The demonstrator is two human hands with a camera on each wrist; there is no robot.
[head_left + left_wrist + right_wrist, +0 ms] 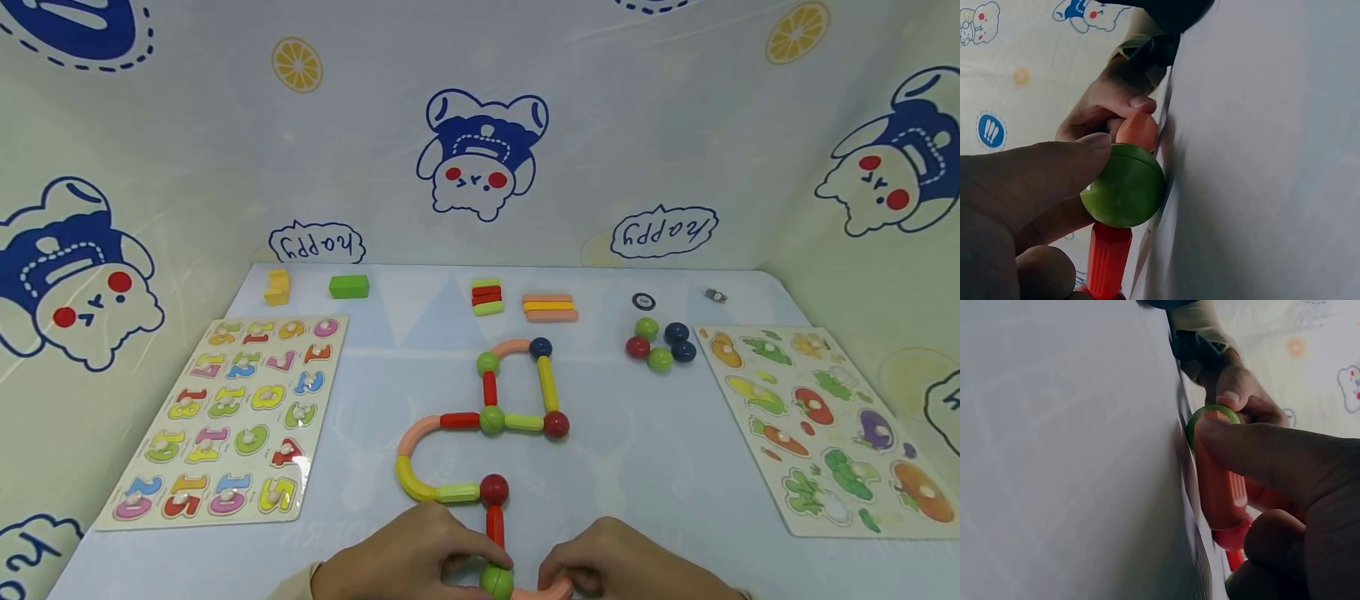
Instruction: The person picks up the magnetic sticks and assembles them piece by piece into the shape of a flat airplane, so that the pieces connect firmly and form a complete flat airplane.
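Near the front table edge, my left hand (pixel 420 554) pinches a green ball (pixel 497 581) between thumb and fingers. A red rod (pixel 495 527) runs from that ball up to a dark red ball (pixel 494 489). My right hand (pixel 622 562) pinches a curved salmon-pink piece (pixel 543 593), whose left end meets the green ball. In the right wrist view the thumb lies along the pink piece (pixel 1219 481). Farther up, the joined figure goes on through a lime rod (pixel 457 493), a yellow curve (pixel 412 481), a pink curve (pixel 417 433) and a closed loop of rods and balls.
A number puzzle board (pixel 225 425) lies at left, a vegetable puzzle board (pixel 832 433) at right. Loose balls (pixel 660 360) sit at the right back. Along the back are stacked rods (pixel 550 307), short sticks (pixel 487 297), a green block (pixel 348 287) and yellow pieces (pixel 277 287).
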